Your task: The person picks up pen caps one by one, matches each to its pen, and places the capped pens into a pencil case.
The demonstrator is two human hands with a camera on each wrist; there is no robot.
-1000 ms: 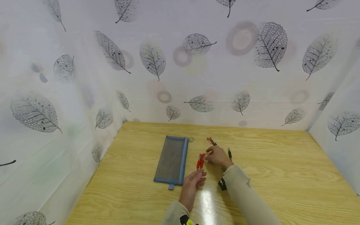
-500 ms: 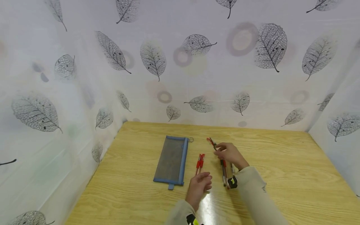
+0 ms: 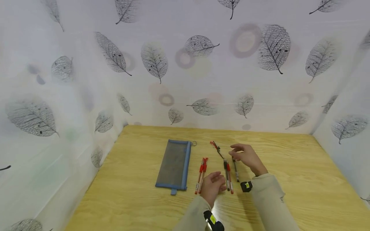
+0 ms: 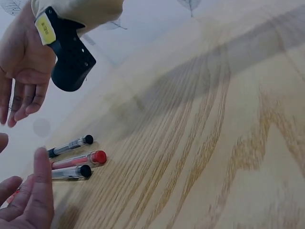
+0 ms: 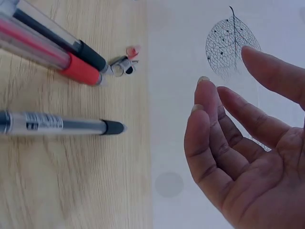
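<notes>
My left hand [image 3: 213, 186] hovers, fingers relaxed, between two red gel pens [image 3: 200, 176] and a side-by-side pair, one black pen [image 3: 226, 175] and one red pen [image 3: 229, 178]. Nothing is in it. My right hand [image 3: 247, 157] is raised near the tip of another black pen [image 3: 235, 171]; the right wrist view shows its loosely bent fingers [image 5: 209, 143] holding nothing. That black pen [image 5: 62, 124] lies uncapped, apart from the pair. Beyond the pens, small red and black pieces like pen caps [image 3: 215, 146] lie in a short slanting row.
A blue-edged mesh zip pouch [image 3: 173, 163] lies flat left of the pens, with a small metal ring [image 3: 194, 143] at its top corner. The wooden table [image 3: 127, 179] meets leaf-patterned sheeting [image 3: 202, 77] at its back and sides.
My right hand has moved right, away from the caps, uncovering the three pens on the right. My left hand has shifted right, off the lower ends of the two red pens.
</notes>
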